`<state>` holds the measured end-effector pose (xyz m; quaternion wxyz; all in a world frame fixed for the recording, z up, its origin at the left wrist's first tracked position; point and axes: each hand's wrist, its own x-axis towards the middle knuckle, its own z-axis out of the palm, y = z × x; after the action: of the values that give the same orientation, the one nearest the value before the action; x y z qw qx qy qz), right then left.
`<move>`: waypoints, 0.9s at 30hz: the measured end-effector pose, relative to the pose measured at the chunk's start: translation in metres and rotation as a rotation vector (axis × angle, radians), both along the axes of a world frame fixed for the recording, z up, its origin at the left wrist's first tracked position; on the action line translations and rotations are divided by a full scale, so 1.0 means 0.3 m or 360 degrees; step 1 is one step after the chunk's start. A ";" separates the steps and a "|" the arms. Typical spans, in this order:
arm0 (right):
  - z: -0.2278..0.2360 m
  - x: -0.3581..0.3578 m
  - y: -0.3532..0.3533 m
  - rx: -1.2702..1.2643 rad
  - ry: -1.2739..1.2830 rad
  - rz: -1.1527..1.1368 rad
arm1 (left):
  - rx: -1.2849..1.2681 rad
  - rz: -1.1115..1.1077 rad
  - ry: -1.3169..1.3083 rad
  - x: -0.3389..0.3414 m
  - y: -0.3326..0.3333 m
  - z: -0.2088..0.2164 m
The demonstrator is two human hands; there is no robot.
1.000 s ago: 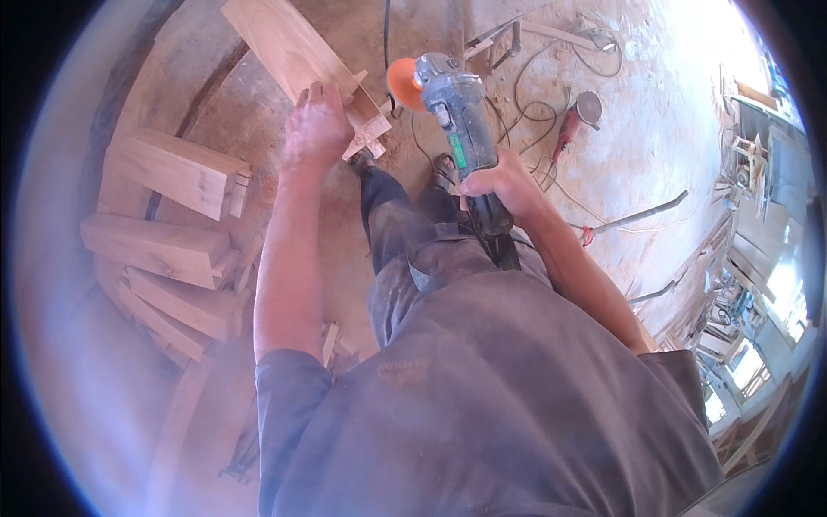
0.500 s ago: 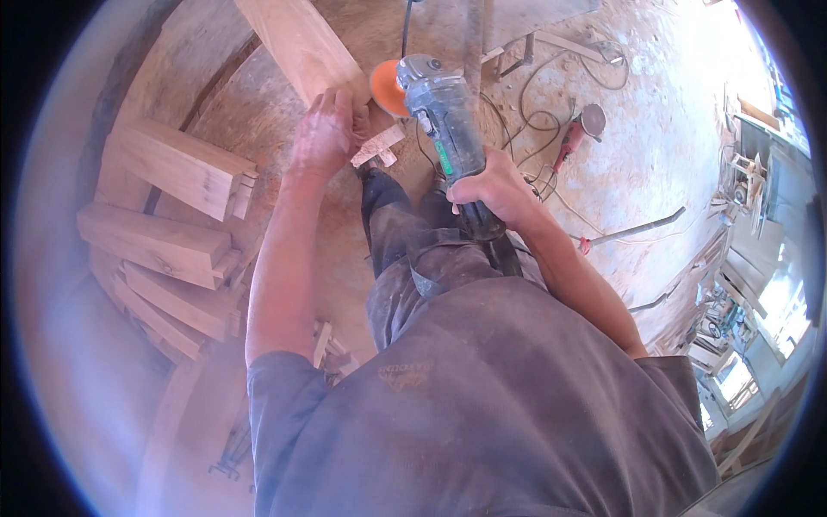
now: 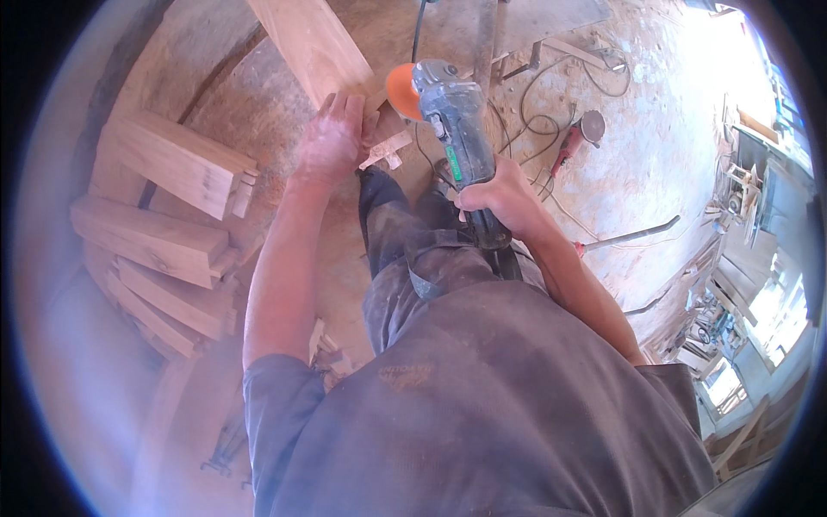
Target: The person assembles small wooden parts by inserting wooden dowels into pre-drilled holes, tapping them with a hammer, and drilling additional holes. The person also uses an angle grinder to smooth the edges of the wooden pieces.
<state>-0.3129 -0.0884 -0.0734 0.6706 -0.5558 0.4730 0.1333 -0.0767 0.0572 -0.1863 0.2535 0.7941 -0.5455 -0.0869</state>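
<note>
My left hand [image 3: 332, 138] is closed over the near end of a pale wooden plank [image 3: 314, 47], fingers lying across its top. Just below the fingers a short tenon-like piece of wood [image 3: 386, 149] sticks out; whether it belongs to the plank I cannot tell. With my right hand [image 3: 504, 202] I grip a grey and black angle grinder [image 3: 461, 129] around its body. Its orange disc [image 3: 402, 91] stands close beside the right edge of the plank's end; whether it touches is unclear.
Several cut timber blocks [image 3: 177, 164] are stacked on the left. A red angle grinder [image 3: 579, 142] lies on the dusty floor to the right, among looping cables [image 3: 527, 116]. A dark metal bar [image 3: 633, 234] is nearby. Wood pieces and clutter [image 3: 732, 198] line the far right.
The grinder and its disc have shifted slightly right and nearer to me. The plank end and my left hand have also moved a little to the right. Both grips stay the same.
</note>
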 end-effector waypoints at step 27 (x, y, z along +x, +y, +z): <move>0.015 0.029 0.008 -0.0123 0.0083 0.0124 | -0.0016 -0.0039 0.0031 0.008 -0.004 0.005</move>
<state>-0.3041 -0.0862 -0.0688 0.6304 -0.5955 0.4731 0.1553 -0.0744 0.0561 -0.1848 0.2618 0.7852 -0.5531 -0.0950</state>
